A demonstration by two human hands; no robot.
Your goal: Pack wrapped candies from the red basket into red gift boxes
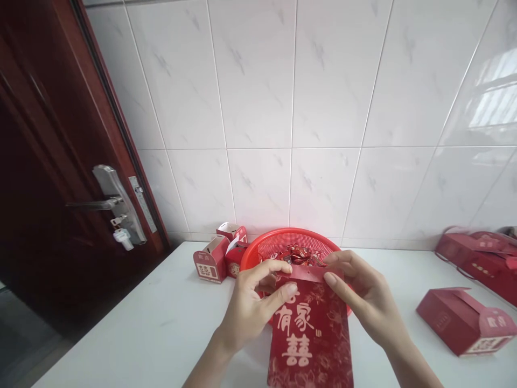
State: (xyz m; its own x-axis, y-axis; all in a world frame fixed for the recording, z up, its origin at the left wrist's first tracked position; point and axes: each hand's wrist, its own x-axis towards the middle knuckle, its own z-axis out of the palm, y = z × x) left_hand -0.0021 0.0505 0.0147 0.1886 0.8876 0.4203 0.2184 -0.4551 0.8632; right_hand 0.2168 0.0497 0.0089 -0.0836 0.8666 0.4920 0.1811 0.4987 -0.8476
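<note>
A dark red paper gift bag [310, 334] with pale Chinese lettering and a floral print stands upright in front of me, its lower end cut off by the frame. My left hand [258, 299] pinches its top left corner between thumb and fingers. On the top right corner, my right hand [363, 293] grips the edge, thumb toward me. A lighter red strip runs along the top edge between both hands. Just behind the bag sits a red plastic basket [291, 233] holding red-wrapped candies [299, 251], partly hidden by my hands and the bag.
Small red gift boxes [212, 261] stand left of the basket. Another red box [464, 320] lies on the right of the white table [153, 323], with red bags [480, 258] behind it. A tiled wall [258, 108] backs the table; a brown door [52, 134] with keys is at left.
</note>
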